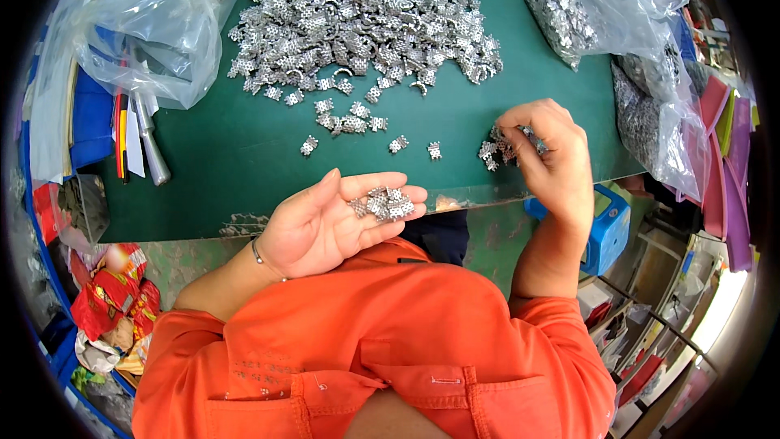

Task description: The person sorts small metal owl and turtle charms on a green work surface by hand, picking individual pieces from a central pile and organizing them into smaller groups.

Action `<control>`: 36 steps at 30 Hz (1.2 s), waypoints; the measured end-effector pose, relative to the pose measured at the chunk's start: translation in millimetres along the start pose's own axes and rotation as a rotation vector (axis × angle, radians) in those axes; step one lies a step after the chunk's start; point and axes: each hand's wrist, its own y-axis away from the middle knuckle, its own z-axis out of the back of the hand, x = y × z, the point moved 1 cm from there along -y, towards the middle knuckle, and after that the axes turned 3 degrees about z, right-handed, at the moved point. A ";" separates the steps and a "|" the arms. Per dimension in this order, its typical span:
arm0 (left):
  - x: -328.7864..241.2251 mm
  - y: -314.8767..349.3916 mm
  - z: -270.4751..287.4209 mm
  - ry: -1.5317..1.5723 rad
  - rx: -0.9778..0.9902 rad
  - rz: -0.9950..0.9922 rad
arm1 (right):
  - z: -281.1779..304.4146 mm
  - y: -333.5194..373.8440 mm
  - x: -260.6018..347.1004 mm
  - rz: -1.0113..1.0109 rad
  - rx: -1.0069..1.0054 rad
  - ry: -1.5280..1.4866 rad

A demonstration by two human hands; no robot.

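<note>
My left hand (pixel 329 215) is turned palm up above the table's near edge. On its outstretched fingers rests a small heap of perforated silvery metal pieces (pixel 383 204). To the right, my right hand (pixel 555 150) reaches down to the tabletop, its thumb and fingers bent together over a cluster of the same pieces (pixel 490 154). Part of that cluster is hidden under the hand, and the fingertips partly cover what they pinch. Between the hands and the big pile lie several loose pieces (pixel 353 123), two of them single, one a metal piece (pixel 434 150) nearest my right hand.
A large pile of metal pieces (pixel 366 16) covers the far middle of the green table (pixel 252 146). At the left are a clear plastic bag (pixel 162 32), pens and a metal tool (pixel 153 146). Filled bags (pixel 569 20) line the right. A blue stool (pixel 608 232) stands below.
</note>
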 end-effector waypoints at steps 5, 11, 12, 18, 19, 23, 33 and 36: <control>-0.5 -0.2 -1.6 0.014 -0.016 -0.002 | -32.1 -5.9 13.5 0.124 -0.063 -0.174; -0.2 -0.9 -2.2 0.006 -0.017 -0.002 | -42.7 -6.2 15.1 0.114 -0.033 -0.163; -0.2 -0.8 -2.0 0.003 -0.015 -0.004 | -44.1 -6.0 15.8 0.115 -0.038 -0.168; -0.1 -0.4 -1.1 0.014 -0.016 -0.003 | -48.4 -4.4 18.2 0.149 0.019 -0.146; -0.1 -0.4 -1.3 0.011 -0.015 -0.005 | -49.0 -4.1 18.3 0.158 0.028 -0.140; -0.6 -0.3 -0.4 0.014 -0.028 0.007 | -49.4 -3.9 29.9 0.134 -0.056 -0.413; -0.5 0.0 0.5 0.015 -0.006 0.014 | -70.6 -11.9 31.6 0.083 -0.181 -0.302; -0.9 -0.7 0.9 0.014 0.012 0.012 | -77.6 -13.7 39.7 0.143 -0.108 -0.213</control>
